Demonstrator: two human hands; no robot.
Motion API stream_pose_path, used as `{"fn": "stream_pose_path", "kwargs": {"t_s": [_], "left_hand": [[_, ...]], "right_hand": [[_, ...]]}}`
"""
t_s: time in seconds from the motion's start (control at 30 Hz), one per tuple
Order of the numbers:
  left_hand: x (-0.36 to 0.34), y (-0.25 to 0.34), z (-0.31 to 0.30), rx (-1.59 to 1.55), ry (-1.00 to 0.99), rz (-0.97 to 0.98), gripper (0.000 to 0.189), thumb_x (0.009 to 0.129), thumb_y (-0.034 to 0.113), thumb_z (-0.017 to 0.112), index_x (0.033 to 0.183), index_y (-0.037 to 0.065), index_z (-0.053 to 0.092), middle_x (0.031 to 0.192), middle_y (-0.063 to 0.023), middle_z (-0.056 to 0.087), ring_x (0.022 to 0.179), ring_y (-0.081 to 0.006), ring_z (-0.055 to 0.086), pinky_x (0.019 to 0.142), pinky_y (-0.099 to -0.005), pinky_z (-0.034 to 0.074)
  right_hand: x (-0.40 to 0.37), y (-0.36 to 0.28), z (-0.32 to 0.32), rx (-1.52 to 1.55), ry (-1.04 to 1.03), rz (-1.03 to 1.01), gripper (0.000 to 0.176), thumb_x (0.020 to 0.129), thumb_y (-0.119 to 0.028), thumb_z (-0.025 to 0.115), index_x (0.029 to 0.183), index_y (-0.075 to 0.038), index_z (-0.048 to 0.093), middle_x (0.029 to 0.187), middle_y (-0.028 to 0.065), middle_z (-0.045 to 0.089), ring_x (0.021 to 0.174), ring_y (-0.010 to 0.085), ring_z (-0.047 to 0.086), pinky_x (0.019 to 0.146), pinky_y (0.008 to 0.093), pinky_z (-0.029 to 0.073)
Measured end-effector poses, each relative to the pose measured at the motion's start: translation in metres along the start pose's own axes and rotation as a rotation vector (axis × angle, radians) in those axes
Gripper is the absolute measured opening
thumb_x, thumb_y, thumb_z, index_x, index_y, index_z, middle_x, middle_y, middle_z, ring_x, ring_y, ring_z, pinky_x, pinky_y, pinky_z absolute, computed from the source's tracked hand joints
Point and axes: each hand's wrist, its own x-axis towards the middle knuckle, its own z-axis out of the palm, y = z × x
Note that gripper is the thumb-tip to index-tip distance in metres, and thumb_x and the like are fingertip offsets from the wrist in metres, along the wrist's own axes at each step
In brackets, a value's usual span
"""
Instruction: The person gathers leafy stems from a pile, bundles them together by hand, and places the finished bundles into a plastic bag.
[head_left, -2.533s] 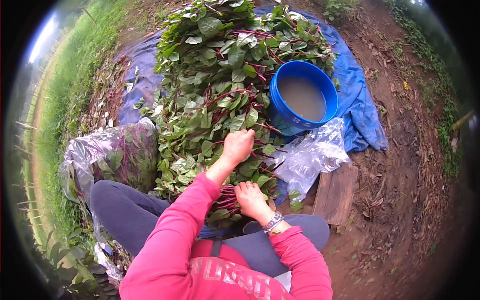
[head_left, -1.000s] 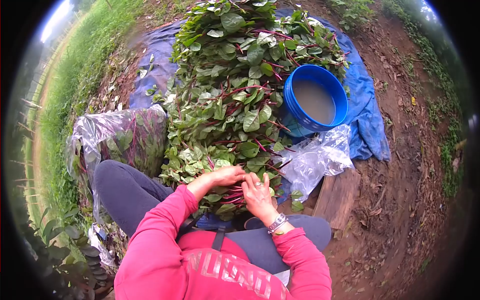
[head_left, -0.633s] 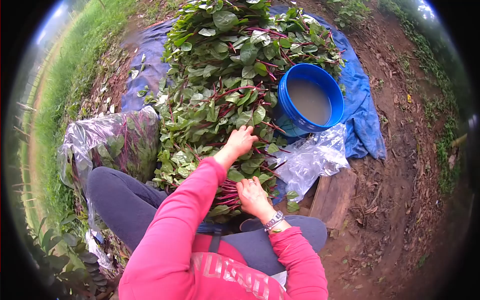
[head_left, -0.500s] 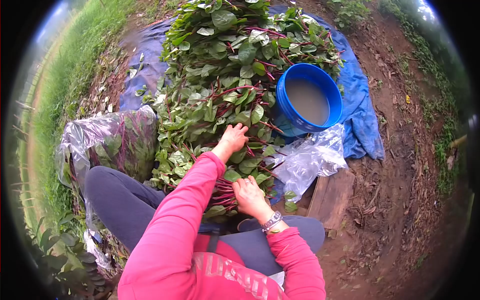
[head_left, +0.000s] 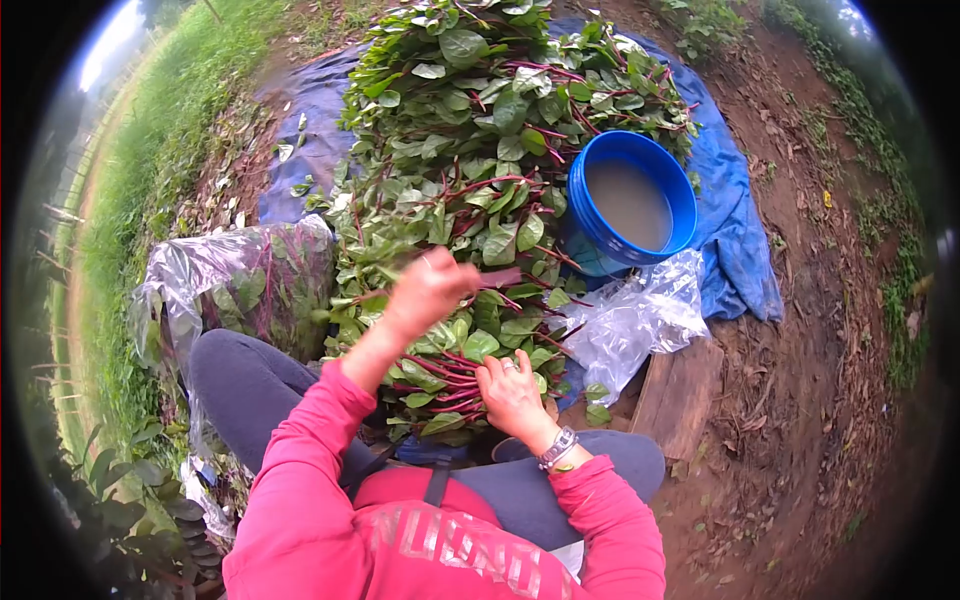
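Observation:
My left hand [head_left: 432, 290] is closed and smeared by motion above the leafy pile. A blurred reddish stem pokes out on its right side, with blurred leaves on its left; it looks like Malabar spinach. Lower down, my right hand [head_left: 512, 400] grips the cut-end side of a bunch of Malabar spinach [head_left: 452, 383], whose dark red stems lie side by side in front of my lap. Part of the bunch is hidden under the fingers. Beyond both hands rises a large heap of Malabar spinach [head_left: 440, 150] with green leaves and purple-red stems.
A blue bucket [head_left: 578, 195] of murky water stands right of the heap, on a blue tarp [head_left: 728, 200]. Clear plastic [head_left: 640, 310] and a wooden board [head_left: 680, 395] lie nearer me. At left sits a filled plastic bag [head_left: 240, 275] of greens, beside my knee.
My left hand has lifted off the heap and drawn back to the left, now blurred. My right hand stays on the bunch. The whole view has shifted slightly.

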Motion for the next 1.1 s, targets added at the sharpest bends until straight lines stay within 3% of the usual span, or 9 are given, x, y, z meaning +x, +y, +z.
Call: {"fn": "stream_pose_path", "kwargs": {"t_s": [0.1,0.33,0.37,0.4,0.43,0.63,0.73,0.9,1.1], "left_hand": [[-0.073,0.004,0.047,-0.379,-0.56,-0.19,0.018,0.082,0.025,0.062,0.096,0.014,0.067,0.08,-0.0123,0.054,0.077,-0.0288,0.057,0.068,-0.0396,0.046],[-0.065,-0.016,0.071,-0.54,-1.011,-0.31,0.032,0.086,0.036,0.058,0.104,0.011,0.067,0.088,-0.0135,0.062,0.088,-0.029,0.06,0.078,-0.0382,0.047],[-0.065,-0.012,0.07,-0.584,-0.918,-0.348,0.03,0.085,0.036,0.06,0.095,0.009,0.068,0.084,-0.0134,0.062,0.085,-0.0309,0.059,0.077,-0.0404,0.046],[-0.052,-0.027,0.091,-0.253,-0.549,-0.338,0.031,0.081,0.036,0.063,0.088,0.006,0.064,0.084,-0.0132,0.061,0.083,-0.0332,0.058,0.075,-0.0434,0.046],[-0.045,-0.022,0.094,-0.071,-0.359,-0.573,0.031,0.078,0.035,0.065,0.086,0.005,0.06,0.089,-0.0119,0.058,0.085,-0.0329,0.057,0.074,-0.0447,0.046],[-0.036,-0.046,0.103,0.242,-0.572,-0.634,0.034,0.076,0.035,0.067,0.096,0.007,0.065,0.103,-0.0101,0.055,0.1,-0.0263,0.056,0.082,-0.044,0.047],[-0.032,-0.077,0.076,-0.248,-0.185,-0.624,0.034,0.086,0.033,0.059,0.105,0.005,0.064,0.094,-0.0108,0.063,0.089,-0.0241,0.061,0.081,-0.0363,0.047],[-0.009,-0.092,-0.024,-0.915,-0.067,-0.896,0.033,0.092,0.033,0.052,0.115,0.01,0.058,0.09,0.0016,0.061,0.081,-0.0076,0.057,0.069,-0.0243,0.046],[-0.008,-0.093,-0.085,-1.235,0.008,-0.814,0.028,0.093,0.019,0.049,0.118,0.007,0.055,0.098,-0.0018,0.061,0.079,-0.0101,0.059,0.069,-0.0211,0.047]], "right_hand": [[-0.001,-0.002,-0.002,-0.026,-0.017,0.019,0.033,0.062,-0.005,0.06,0.094,-0.003,0.053,0.101,0.0128,0.052,0.097,0.0269,0.052,0.094,0.0503,0.034],[-0.017,0.012,0.023,-0.014,-0.181,0.115,0.039,0.058,-0.008,0.066,0.093,-0.002,0.052,0.093,0.0136,0.052,0.094,0.0282,0.052,0.087,0.0424,0.039],[-0.017,0.015,0.026,-0.033,-0.162,0.098,0.036,0.059,-0.009,0.066,0.092,-0.003,0.051,0.089,0.0128,0.053,0.09,0.0277,0.053,0.086,0.042,0.04],[-0.016,0.017,0.027,-0.051,-0.143,0.081,0.034,0.061,-0.009,0.066,0.091,-0.004,0.051,0.085,0.012,0.054,0.086,0.0273,0.055,0.085,0.0416,0.041],[-0.013,0.016,0.022,-0.053,-0.099,0.068,0.031,0.06,-0.007,0.065,0.088,-0.004,0.051,0.082,0.0124,0.053,0.085,0.0276,0.055,0.083,0.0397,0.041],[-0.004,0.013,0.012,-0.02,-0.077,-0.008,0.03,0.059,-0.005,0.064,0.086,-0.003,0.051,0.082,0.0124,0.053,0.084,0.0272,0.054,0.082,0.0399,0.04],[-0.005,0.009,0.008,0.007,-0.065,-0.011,0.03,0.059,-0.004,0.064,0.086,-0.003,0.051,0.082,0.0125,0.053,0.084,0.0273,0.054,0.082,0.0403,0.04],[-0.006,0.008,0.008,0.019,-0.079,-0.025,0.029,0.058,-0.005,0.064,0.085,-0.003,0.052,0.082,0.0124,0.053,0.084,0.0279,0.054,0.082,0.0402,0.04],[-0.007,0.008,0.011,-0.008,-0.063,-0.037,0.028,0.059,-0.005,0.063,0.084,-0.004,0.051,0.081,0.0123,0.053,0.084,0.0277,0.054,0.081,0.0401,0.04]]}}
